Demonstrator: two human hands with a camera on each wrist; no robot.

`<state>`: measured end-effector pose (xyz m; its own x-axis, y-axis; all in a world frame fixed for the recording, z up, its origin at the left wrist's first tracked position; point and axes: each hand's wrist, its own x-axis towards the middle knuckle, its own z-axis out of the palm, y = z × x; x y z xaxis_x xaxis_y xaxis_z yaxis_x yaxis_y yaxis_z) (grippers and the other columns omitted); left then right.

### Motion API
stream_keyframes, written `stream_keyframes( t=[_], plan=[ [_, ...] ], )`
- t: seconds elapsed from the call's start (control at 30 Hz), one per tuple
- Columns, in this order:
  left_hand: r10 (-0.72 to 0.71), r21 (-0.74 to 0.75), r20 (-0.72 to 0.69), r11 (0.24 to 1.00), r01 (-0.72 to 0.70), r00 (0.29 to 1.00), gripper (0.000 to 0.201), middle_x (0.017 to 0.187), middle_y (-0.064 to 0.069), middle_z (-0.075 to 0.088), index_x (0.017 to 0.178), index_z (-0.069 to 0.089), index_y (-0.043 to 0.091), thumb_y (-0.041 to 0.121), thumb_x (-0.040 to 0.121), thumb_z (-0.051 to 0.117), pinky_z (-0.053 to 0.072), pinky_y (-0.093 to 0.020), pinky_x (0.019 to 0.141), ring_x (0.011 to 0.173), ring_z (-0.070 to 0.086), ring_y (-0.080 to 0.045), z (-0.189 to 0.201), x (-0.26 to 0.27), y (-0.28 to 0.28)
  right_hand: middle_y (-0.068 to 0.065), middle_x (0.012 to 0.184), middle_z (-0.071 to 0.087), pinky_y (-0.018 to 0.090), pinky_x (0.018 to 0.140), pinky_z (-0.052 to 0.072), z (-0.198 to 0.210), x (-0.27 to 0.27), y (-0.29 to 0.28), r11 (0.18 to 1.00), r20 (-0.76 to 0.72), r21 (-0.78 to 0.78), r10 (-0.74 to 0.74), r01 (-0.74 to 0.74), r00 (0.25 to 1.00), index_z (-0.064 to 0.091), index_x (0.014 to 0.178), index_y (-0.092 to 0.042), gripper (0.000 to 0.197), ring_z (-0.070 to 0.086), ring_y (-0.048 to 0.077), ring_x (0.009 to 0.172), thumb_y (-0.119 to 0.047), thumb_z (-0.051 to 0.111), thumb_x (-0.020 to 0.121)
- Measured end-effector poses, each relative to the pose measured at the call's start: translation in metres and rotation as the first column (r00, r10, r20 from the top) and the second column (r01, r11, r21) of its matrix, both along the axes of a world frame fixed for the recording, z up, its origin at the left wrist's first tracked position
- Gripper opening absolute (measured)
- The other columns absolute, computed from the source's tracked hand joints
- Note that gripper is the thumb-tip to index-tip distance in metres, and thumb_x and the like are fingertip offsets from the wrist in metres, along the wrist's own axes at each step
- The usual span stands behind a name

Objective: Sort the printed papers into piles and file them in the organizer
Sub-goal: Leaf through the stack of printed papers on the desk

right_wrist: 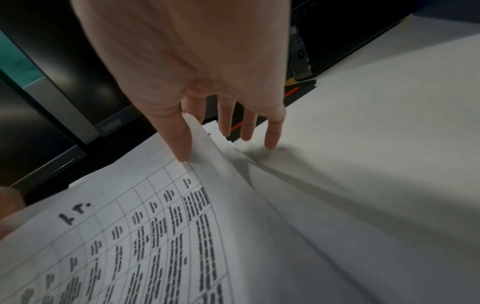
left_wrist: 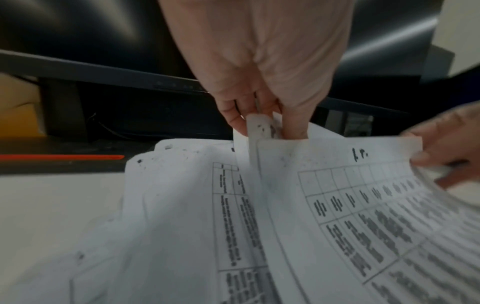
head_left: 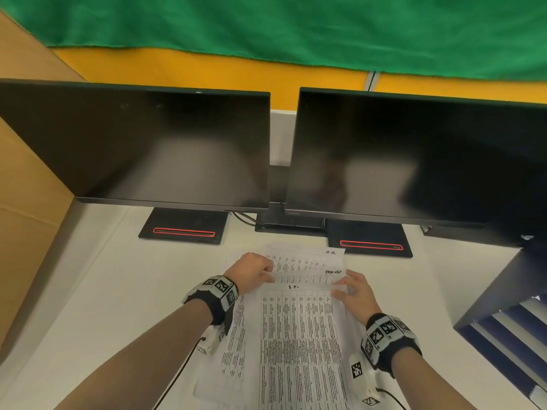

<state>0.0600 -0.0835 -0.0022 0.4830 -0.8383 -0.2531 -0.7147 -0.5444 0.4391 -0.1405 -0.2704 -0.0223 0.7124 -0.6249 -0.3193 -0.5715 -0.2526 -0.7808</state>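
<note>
- The white surface [head_left: 97,291] carries everything; a brown cardboard panel [head_left: 26,202] walls its left edge, and a green cloth [head_left: 296,28] hangs over a yellow partition [head_left: 207,72] at the back.
- Two dark monitors stand side by side behind the papers: the left monitor [head_left: 142,143] and the right monitor [head_left: 414,161], both screens blank.
- Each monitor's flat black base bears a red slot; the left base [head_left: 183,226] sits apart from the papers, while the right base [head_left: 370,241] lies just beside their far right corner.
- The dark organizer [head_left: 503,315] stands at the right edge of the surface, its slanted shelves showing pale sheets; it is well apart from the hands.
- The printed papers [head_left: 296,344] lie fanned in a loose stack in the middle of the surface, directly before the person, covered in tables of small print with handwritten marks at the top edges.
- The top sheet [right_wrist: 155,236] is raised off the stack at its far edge and curves upward.
- The left hand [left_wrist: 259,61] has its grip pinched on the upper left edges of several sheets, thumb over, fingers [left_wrist: 233,115] under.
- The right hand [right_wrist: 187,61] pinches the top sheet's upper right corner between thumb [right_wrist: 179,139] and forefinger; its other three fingers hang spread and straight over the bare surface.
- Black cables [head_left: 245,217] trail between the bases.
</note>
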Motion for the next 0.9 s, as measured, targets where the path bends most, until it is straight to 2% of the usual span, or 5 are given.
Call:
stream_keyframes(
  t=[0.2, 0.33, 0.57, 0.7, 0.9],
  plan=[
    [0.127, -0.094, -0.117, 0.986, -0.139, 0.985, 0.041, 0.065, 0.007, 0.041, 0.062, 0.035, 0.023, 0.03, 0.08, 0.071, 0.028, -0.02, 0.054, 0.059, 0.035, -0.008, 0.003, 0.001, 0.001, 0.006, 0.103, 0.06, 0.026, 0.082, 0.042, 0.0, -0.005, 0.002, 0.995, 0.08, -0.085, -0.043, 0.05, 0.996, 0.066, 0.088, -0.017, 0.012, 0.052, 0.017, 0.083, -0.008, 0.065, 0.08],
    [0.139, -0.106, -0.187, 0.981, -0.16, 0.972, 0.047, 0.06, 0.004, 0.036, 0.059, 0.031, 0.02, 0.035, 0.081, 0.071, 0.025, -0.024, 0.054, 0.056, 0.031, -0.01, 0.008, 0.005, 0.004, 0.009, 0.094, 0.061, 0.012, 0.065, 0.035, -0.002, -0.009, 0.006, 0.991, 0.105, -0.102, -0.078, 0.089, 0.991, 0.068, 0.086, -0.019, 0.013, 0.05, 0.01, 0.073, -0.008, 0.067, 0.08],
    [0.193, -0.064, -0.37, 0.97, -0.233, 0.909, 0.017, 0.095, -0.003, 0.063, 0.088, 0.065, 0.016, 0.027, 0.094, 0.054, 0.041, -0.028, 0.086, 0.094, 0.056, -0.018, 0.013, 0.031, 0.017, -0.006, 0.074, 0.064, 0.011, 0.061, 0.037, 0.004, -0.02, 0.006, 0.991, 0.144, -0.129, 0.034, -0.015, 0.989, 0.074, 0.078, -0.018, 0.016, 0.052, 0.005, 0.069, -0.004, 0.068, 0.08],
    [0.232, 0.053, -0.398, 0.972, -0.231, 0.887, 0.03, 0.106, -0.004, 0.058, 0.115, 0.061, 0.007, 0.026, 0.099, 0.043, 0.044, -0.022, 0.072, 0.095, 0.053, -0.017, 0.022, 0.037, 0.02, -0.005, 0.073, 0.065, 0.01, 0.062, 0.04, 0.007, -0.022, 0.001, 0.986, 0.15, -0.155, 0.082, -0.059, 0.985, 0.074, 0.076, -0.018, 0.018, 0.052, 0.008, 0.067, -0.001, 0.068, 0.079],
    [0.228, 0.081, -0.431, 0.974, -0.214, 0.873, 0.018, 0.112, -0.001, 0.055, 0.107, 0.061, 0.021, 0.019, 0.096, 0.048, 0.048, -0.023, 0.071, 0.099, 0.054, -0.018, 0.018, 0.041, 0.021, -0.005, 0.073, 0.067, 0.013, 0.065, 0.04, 0.004, -0.023, 0.0, 0.987, 0.15, -0.13, 0.11, -0.091, 0.983, 0.075, 0.075, -0.017, 0.019, 0.054, 0.01, 0.067, 0.0, 0.069, 0.078]
  ],
)
